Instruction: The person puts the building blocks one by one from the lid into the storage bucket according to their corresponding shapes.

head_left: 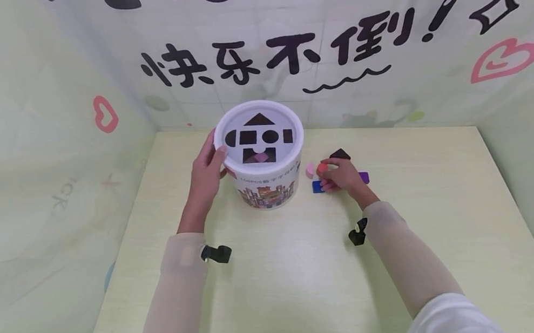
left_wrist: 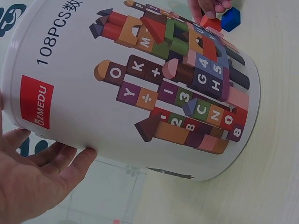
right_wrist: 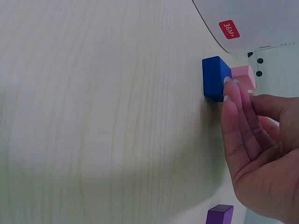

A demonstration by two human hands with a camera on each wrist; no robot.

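Note:
A white lidded bucket point(head_left: 269, 188) with shaped holes in its lid point(head_left: 283, 159) stands at the back of the table. My left hand point(head_left: 206, 181) grips its left side, thumb at the rim and fingers against the wall. To the right of the bucket, my right hand point(head_left: 344, 173) pinches a red block point(head_left: 322, 167) between thumb and forefinger. Close by that hand are a pink block point(head_left: 310, 170), a blue block point(right_wrist: 215, 79), a purple block point(right_wrist: 219, 214) and a dark triangular block point(head_left: 340, 154). The right fingertips are at the blue block; whether they touch it I cannot tell.
Behind the table point(head_left: 288, 273) hangs a printed sheet point(head_left: 256, 21) with large dark characters, and more sheeting encloses both sides. Something pink shows through the arch-shaped hole of the lid. Each wrist wears a small black camera.

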